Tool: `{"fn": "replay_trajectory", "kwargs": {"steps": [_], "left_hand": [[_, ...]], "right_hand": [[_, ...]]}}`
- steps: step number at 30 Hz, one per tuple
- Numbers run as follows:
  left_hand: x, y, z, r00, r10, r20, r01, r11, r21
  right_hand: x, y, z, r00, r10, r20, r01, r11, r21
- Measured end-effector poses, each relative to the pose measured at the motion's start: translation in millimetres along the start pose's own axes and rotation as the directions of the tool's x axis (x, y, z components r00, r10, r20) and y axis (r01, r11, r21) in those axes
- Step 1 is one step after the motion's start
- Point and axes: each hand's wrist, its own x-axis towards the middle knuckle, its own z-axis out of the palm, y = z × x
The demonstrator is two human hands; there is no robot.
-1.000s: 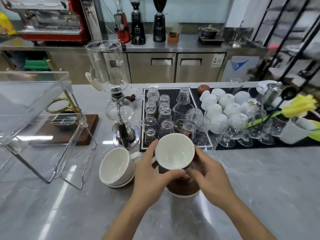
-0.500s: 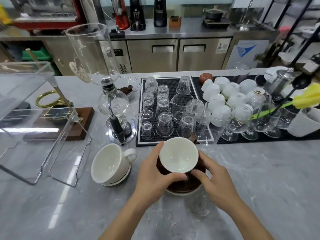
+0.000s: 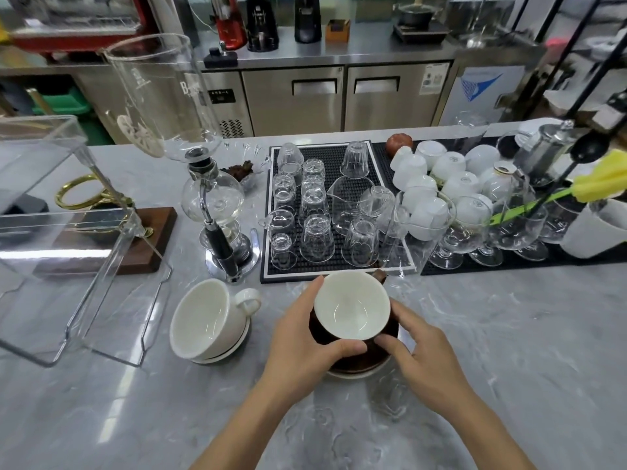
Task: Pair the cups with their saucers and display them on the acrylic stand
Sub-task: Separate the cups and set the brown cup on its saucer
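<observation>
A grey marble table (image 3: 509,351) gleams under overhead light. Far behind it runs a stainless steel counter (image 3: 339,54) with cabinet doors (image 3: 342,96) below, and a black metal rack (image 3: 590,39) stands far right.

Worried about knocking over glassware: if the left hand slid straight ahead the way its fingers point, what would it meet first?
The left hand already grips the brown cup, fingers pointing up and away. Past the cup, the first thing looks like the black mat with its upturned glasses, though depth is unclear.
</observation>
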Motion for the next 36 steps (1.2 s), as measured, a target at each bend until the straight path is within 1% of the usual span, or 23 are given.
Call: {"fn": "replay_trajectory", "kwargs": {"steps": [8,13,15,17,19,21,24,27,32,36], "left_hand": [[-4,5,-3,0.998,0.068,0.013,-0.069,0.997,0.032],[-4,3,-4,0.998,0.065,0.020,-0.065,0.998,0.013],[-7,3,-4,0.999,0.053,0.009,-0.053,0.998,0.022],[-13,0,-5,0.998,0.034,-0.044,-0.032,0.998,0.057],[-24,-6,-5,0.993,-0.035,-0.111,0.041,0.997,0.057],[-35,-13,-5,0.972,-0.155,-0.178,0.159,0.987,0.012],[-43,-22,-3,0.914,-0.319,-0.252,0.311,0.948,-0.073],[-38,-21,0,0.849,-0.426,-0.312,0.396,0.905,-0.156],[-27,-17,2,0.778,-0.559,-0.286,0.499,0.827,-0.259],[-24,-17,0,0.752,-0.612,-0.244,0.534,0.783,-0.319]], "right_hand": [[-2,2,4,1.000,0.022,0.005,-0.022,1.000,-0.021],[-4,3,6,0.999,0.036,0.008,-0.036,0.999,-0.012],[-6,3,6,0.999,0.038,-0.030,-0.038,0.999,-0.005],[-10,5,5,0.992,0.058,-0.109,-0.057,0.998,0.010],[-13,8,3,0.974,0.109,-0.197,-0.101,0.994,0.051],[-14,12,2,0.953,0.173,-0.248,-0.146,0.982,0.123],[-10,14,0,0.935,0.232,-0.268,-0.186,0.964,0.188],[-3,14,1,0.923,0.294,-0.250,-0.248,0.948,0.199],[9,15,4,0.905,0.358,-0.228,-0.316,0.927,0.201],[12,16,5,0.903,0.373,-0.212,-0.339,0.924,0.178]]}}
